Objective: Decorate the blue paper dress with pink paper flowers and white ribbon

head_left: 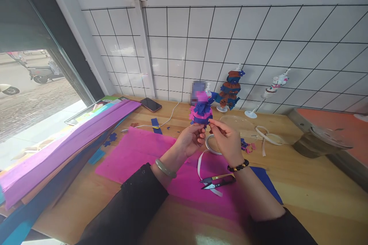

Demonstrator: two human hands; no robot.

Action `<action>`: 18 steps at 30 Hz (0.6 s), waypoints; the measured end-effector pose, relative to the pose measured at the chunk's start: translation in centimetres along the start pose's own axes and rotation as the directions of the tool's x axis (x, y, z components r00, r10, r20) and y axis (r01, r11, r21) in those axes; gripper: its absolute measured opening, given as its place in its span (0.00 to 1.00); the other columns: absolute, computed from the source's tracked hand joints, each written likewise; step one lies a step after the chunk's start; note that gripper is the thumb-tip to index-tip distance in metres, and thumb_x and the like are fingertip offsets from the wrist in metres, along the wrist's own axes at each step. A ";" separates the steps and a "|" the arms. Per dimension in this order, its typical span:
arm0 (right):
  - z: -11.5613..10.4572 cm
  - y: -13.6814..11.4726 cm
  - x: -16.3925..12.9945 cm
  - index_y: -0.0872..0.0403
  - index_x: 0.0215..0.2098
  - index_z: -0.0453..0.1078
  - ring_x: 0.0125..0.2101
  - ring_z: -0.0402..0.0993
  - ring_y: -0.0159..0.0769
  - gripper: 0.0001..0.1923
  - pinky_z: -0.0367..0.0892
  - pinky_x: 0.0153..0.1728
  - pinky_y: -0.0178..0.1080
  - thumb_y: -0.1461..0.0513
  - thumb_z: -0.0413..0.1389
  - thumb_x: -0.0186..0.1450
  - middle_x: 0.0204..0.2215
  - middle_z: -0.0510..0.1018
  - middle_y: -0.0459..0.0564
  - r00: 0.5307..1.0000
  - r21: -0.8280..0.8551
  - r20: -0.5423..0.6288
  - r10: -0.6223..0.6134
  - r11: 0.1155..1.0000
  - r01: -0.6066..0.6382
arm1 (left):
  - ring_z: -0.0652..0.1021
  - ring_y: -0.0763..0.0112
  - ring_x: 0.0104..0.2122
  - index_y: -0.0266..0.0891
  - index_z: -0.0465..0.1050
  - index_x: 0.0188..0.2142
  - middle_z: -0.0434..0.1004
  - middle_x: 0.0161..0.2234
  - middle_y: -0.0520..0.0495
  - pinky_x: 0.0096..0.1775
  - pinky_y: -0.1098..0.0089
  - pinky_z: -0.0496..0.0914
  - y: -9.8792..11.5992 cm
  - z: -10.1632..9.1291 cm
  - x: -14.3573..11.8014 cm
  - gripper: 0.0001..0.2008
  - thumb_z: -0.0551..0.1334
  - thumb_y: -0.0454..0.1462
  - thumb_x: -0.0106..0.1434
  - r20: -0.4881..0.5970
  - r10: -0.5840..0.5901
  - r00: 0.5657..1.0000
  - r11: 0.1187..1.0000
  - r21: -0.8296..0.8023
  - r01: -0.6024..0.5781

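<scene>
A small doll [200,111] dressed in pink and blue crepe-paper ruffles is held upright above the wooden table [310,183]. My left hand [190,138] grips its base from below. My right hand [225,137] pinches the lower right edge of the blue ruffle with thumb and forefinger. A pink crepe sheet [143,153] lies flat under my forearms. Small thread snips [217,182] rest on the sheet by my right wrist, and a roll of white tape [211,144] with a loose tail lies just behind my right hand.
A second doll in blue and brown ruffles [230,90] and a white one [277,83] stand on stands by the tiled wall. Folded purple crepe [69,141] lies left, beside a phone [150,104] with a white cable. A lidded cup [319,143] sits right.
</scene>
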State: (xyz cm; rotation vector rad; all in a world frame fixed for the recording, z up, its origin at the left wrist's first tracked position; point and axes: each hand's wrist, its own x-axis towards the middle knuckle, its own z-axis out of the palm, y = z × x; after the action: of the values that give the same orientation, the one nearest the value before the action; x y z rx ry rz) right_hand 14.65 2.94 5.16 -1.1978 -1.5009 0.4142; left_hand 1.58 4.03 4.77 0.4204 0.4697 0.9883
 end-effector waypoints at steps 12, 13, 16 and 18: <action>0.6 0.4 -0.5 0.53 0.40 0.74 0.35 0.71 0.35 0.14 0.67 0.36 0.38 0.65 0.48 0.62 0.34 0.76 0.51 0.972 -0.130 -0.034 -0.230 0.966 0.224 | 0.63 0.84 0.16 0.32 0.66 0.25 0.64 0.21 0.52 0.15 0.82 0.55 -0.2 0.1 -0.1 0.03 0.59 0.31 0.54 0.024 0.006 1.000 1.000 0.007 -0.006; 0.6 0.4 -0.5 0.53 0.41 0.73 0.35 0.71 0.35 0.14 0.67 0.36 0.38 0.65 0.48 0.62 0.34 0.76 0.51 0.971 -0.131 -0.036 -0.236 0.964 0.230 | 0.62 0.84 0.16 0.32 0.66 0.25 0.64 0.21 0.52 0.15 0.82 0.55 -0.2 0.1 -0.1 0.03 0.59 0.31 0.54 0.030 0.004 1.000 1.000 0.007 -0.005; 0.6 0.4 -0.6 0.53 0.41 0.73 0.35 0.71 0.35 0.14 0.67 0.37 0.38 0.66 0.48 0.62 0.34 0.75 0.51 0.968 -0.131 -0.034 -0.248 0.962 0.241 | 0.62 0.84 0.16 0.32 0.66 0.24 0.63 0.21 0.52 0.15 0.82 0.55 -0.2 0.1 -0.1 0.04 0.59 0.32 0.54 0.038 -0.001 0.999 1.000 0.008 0.001; 0.6 0.3 -0.6 0.53 0.42 0.73 0.35 0.71 0.35 0.14 0.67 0.37 0.38 0.66 0.48 0.62 0.34 0.75 0.51 0.967 -0.130 -0.036 -0.254 0.960 0.247 | 0.62 0.84 0.16 0.32 0.66 0.24 0.63 0.21 0.52 0.15 0.82 0.55 -0.2 0.1 -0.1 0.04 0.59 0.32 0.54 0.043 0.000 0.999 1.000 0.006 0.000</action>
State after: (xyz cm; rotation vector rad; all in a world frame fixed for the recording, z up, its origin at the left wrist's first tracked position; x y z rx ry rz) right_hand 14.17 2.75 4.37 -1.0872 -1.6276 0.1194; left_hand 1.73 3.81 4.79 0.4460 0.4333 0.9761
